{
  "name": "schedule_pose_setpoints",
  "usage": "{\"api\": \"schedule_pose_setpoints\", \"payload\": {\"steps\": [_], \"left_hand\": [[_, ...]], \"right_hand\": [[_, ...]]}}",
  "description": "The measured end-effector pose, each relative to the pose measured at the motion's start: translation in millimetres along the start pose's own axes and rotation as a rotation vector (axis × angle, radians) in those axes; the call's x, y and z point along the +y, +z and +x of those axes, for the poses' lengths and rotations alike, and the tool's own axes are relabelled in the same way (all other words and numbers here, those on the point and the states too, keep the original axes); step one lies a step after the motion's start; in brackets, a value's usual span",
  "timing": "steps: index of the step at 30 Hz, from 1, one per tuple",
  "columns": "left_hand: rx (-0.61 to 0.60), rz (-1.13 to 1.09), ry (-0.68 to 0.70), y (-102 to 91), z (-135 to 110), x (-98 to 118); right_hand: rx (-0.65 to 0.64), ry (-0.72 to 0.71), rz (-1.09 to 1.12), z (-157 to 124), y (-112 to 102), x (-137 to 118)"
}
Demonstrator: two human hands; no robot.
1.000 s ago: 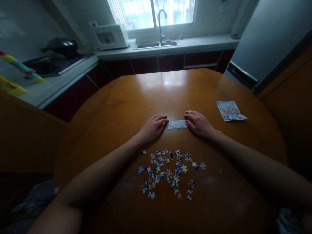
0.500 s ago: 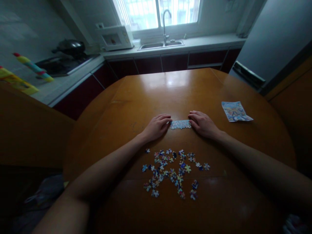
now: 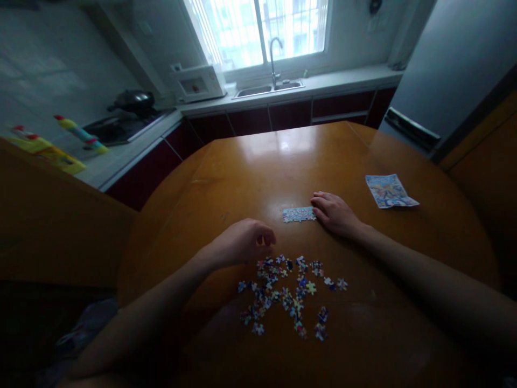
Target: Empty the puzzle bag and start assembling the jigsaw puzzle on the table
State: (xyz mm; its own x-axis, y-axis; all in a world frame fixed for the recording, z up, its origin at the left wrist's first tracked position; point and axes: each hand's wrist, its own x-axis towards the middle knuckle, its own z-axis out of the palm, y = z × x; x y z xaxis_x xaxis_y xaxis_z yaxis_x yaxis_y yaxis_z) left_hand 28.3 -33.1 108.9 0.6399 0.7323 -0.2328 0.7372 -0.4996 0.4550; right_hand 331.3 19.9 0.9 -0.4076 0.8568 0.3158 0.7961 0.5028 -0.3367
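Note:
A joined strip of blue-white jigsaw puzzle (image 3: 298, 214) lies flat on the wooden table. My right hand (image 3: 334, 214) rests on the tabletop with fingers stretched out, its fingertips touching the strip's right end. Loose jigsaw pieces (image 3: 285, 296) are scattered nearer to me, many of them overlapping. My left hand (image 3: 244, 242) hovers at the upper left of these pieces, away from the strip. Its fingers are curved, with a gap between thumb and forefinger, and nothing shows in them.
A creased picture sheet (image 3: 391, 191) lies at the right of the round-edged table (image 3: 250, 167). Beyond the table are a sink (image 3: 269, 89), a microwave (image 3: 200, 83) and a stove with a dark pan (image 3: 135, 102). A fridge (image 3: 424, 81) stands at the right.
My left hand has left the strip's left end and come down toward the loose pieces. My right hand stays at the strip's right end. The camera view has shifted slightly.

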Motion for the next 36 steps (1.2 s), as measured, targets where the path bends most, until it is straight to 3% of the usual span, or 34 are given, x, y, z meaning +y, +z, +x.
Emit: {"api": "schedule_pose_setpoints", "payload": {"steps": [2, 6, 11, 18, 27, 31, 33, 36], "left_hand": [[-0.059, 0.084, -0.076, 5.2, -14, 6], [-0.046, 0.164, -0.204, 25.8, -34, 3], [0.047, 0.146, -0.204, 45.7, -47, -6], [0.032, 0.106, -0.255, 48.4, -47, -4], [0.013, -0.091, -0.191, 46.6, -48, -10], [0.173, -0.201, -0.132, 27.9, -32, -15], [0.271, -0.227, -0.071, 20.0, -13, -22], [0.318, -0.262, 0.028, 19.3, 25, -37]], "right_hand": [[0.002, -0.003, -0.006, 0, 0, -1], [0.017, -0.015, 0.001, 0, 1, 0], [0.025, -0.019, -0.006, 0, 4, 2], [0.018, -0.008, 0.014, 1, 2, 1], [0.044, 0.003, 0.027, 0, 2, -2], [0.055, 0.011, 0.036, 0, 3, -2], [0.048, 0.015, 0.035, 0, 2, -2], [0.046, 0.014, 0.037, 1, 2, -2]]}}
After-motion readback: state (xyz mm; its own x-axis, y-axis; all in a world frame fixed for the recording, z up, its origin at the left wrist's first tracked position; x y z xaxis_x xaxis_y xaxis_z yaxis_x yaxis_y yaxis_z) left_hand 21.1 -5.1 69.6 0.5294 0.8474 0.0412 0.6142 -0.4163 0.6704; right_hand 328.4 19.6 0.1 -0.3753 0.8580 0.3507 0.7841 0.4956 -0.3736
